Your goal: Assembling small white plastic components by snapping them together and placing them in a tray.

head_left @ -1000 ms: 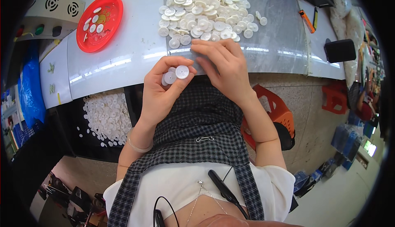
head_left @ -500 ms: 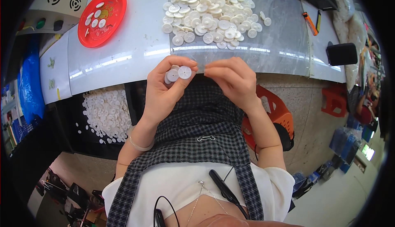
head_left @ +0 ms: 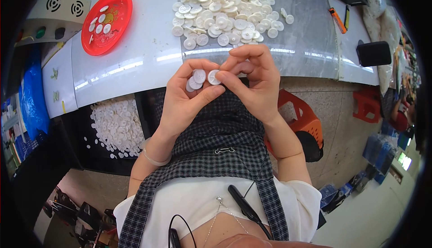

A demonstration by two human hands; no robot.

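Note:
Both my hands meet over my lap, just off the table's near edge. My left hand (head_left: pixel 182 92) is closed round several small white plastic gears (head_left: pixel 196 79), which lie in its palm and fingers. Between the two hands one more white gear (head_left: pixel 214 77) stands with its toothed face showing. My right hand (head_left: pixel 256 79) pinches that gear with its thumb and a finger, and my left fingertips are against its edge. A large heap of white gears (head_left: pixel 225 18) covers the table beyond my hands.
A red plate (head_left: pixel 123 20) with several white gears stands at the far left. Below the table's edge, a black tray (head_left: pixel 85 113) holds another white pile. Orange and yellow cutters (head_left: pixel 338 20) and a dark phone-like device (head_left: pixel 374 53) lie to the right. An orange stool (head_left: pixel 310 124) stands nearby.
My right hand, apart from the left before, has come in and now pinches a gear between the hands. The gears in my left hand have shifted. The whole view has drifted slightly.

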